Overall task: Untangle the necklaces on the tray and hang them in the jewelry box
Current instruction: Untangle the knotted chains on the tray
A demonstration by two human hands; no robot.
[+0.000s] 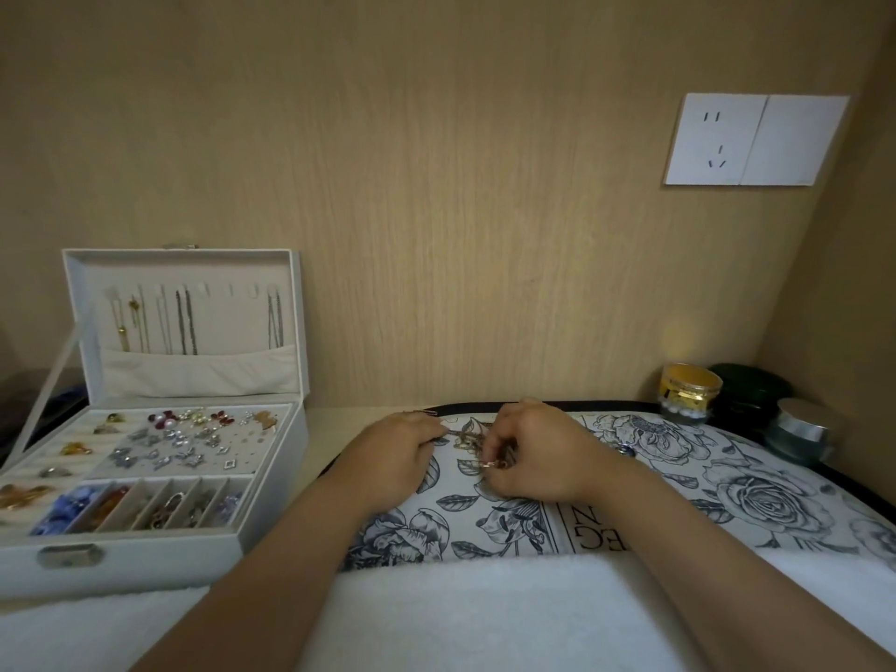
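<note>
Gold chain tangle (pixel 468 441), pinched by right hand (pixel 538 453); left hand (pixel 397 453) hold unclear. Floral tray (pixel 654 482), white jewelry box (pixel 145 550) left, wood-grain wall (pixel 436 186).

Two hands (pixel 395 453) (pixel 538 458), one tangle of necklaces (pixel 468 441), one tray (pixel 630 506), one jewelry box (pixel 145 560) — three jars (pixel 691 392) (pixel 749 395) (pixel 800 434)

Matt wood grain, soft cloth and small bright metal
The wall (pixel 436 186) is a matt wood-grain panel, the jewelry box (pixel 145 562) matt white with a dull metal clasp (pixel 71 555) and cloth lining (pixel 194 373), the tray (pixel 654 506) smooth and printed, the towel (pixel 485 618) fluffy cloth, the necklaces (pixel 472 441) fine shiny metal, the gold jar (pixel 691 386) glossy
</note>
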